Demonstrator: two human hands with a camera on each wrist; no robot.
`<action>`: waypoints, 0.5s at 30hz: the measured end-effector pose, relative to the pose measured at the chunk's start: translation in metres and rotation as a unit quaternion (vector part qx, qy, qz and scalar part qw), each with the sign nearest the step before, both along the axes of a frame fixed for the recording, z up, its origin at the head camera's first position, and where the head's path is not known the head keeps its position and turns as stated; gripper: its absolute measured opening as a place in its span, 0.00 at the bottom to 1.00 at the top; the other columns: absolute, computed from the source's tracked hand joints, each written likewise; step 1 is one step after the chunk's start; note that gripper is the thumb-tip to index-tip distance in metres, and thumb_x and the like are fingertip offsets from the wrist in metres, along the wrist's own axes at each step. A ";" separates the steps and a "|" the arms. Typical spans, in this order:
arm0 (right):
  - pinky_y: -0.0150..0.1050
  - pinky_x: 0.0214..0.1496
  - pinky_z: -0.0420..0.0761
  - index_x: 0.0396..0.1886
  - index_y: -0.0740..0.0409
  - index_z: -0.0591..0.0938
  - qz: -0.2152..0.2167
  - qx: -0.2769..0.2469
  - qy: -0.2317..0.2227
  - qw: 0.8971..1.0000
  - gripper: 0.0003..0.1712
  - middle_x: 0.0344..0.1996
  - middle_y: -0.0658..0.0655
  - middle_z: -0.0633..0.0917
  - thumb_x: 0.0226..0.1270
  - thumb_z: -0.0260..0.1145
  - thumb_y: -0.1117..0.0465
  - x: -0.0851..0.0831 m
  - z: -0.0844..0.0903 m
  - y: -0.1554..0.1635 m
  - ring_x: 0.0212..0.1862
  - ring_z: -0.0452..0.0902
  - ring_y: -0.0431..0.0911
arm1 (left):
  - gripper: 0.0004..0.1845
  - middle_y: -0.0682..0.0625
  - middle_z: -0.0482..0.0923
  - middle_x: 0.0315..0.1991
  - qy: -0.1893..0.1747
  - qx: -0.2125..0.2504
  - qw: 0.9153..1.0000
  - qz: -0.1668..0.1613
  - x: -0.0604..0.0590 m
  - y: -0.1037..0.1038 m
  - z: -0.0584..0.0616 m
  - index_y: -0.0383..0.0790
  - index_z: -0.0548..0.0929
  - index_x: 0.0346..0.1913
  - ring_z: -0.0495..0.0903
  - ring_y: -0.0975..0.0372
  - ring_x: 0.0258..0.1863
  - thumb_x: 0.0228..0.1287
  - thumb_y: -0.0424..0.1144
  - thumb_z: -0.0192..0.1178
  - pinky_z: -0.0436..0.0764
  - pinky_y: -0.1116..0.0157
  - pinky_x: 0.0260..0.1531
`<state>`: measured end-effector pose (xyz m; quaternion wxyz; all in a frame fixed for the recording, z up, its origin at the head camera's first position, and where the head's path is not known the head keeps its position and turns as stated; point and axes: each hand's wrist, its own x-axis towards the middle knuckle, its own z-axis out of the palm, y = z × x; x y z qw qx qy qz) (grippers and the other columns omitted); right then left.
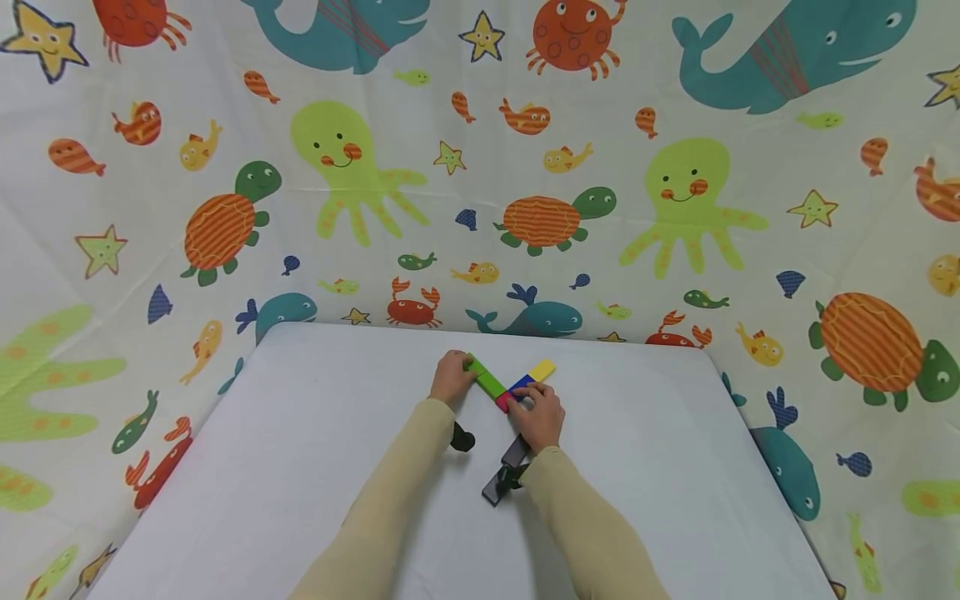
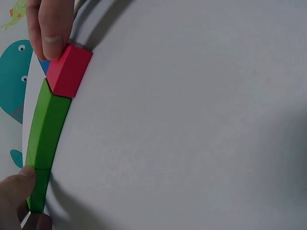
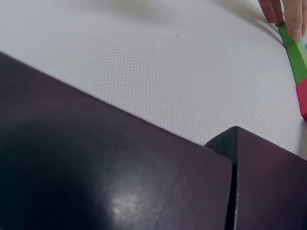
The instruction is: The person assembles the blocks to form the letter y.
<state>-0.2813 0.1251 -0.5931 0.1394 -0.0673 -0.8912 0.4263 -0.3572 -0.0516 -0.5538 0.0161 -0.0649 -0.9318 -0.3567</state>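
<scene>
The green bar lies flat near the far edge of the white table, its near end butted against the red block, w/ a blue block and a yellow block running off from the red one to the far right, so the row looks about half built, judging by the angled line not yet straightened. The left hand pinches the green bar's far end w/ curled fingers, and the right hand presses fingertips on the red block, seemingly gripping it. No containers in view.
</scene>
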 end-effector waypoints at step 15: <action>0.61 0.63 0.60 0.39 0.53 0.88 -0.004 0.003 0.014 1.000 0.14 0.54 0.57 0.79 0.58 0.72 0.51 0.001 0.000 -0.001 0.60 0.69 0.58 | 0.16 0.35 0.75 0.55 -0.004 0.006 1.000 0.005 0.003 0.002 0.004 0.26 0.82 0.51 0.74 0.48 0.58 0.62 0.30 0.65 0.71 0.55 0.62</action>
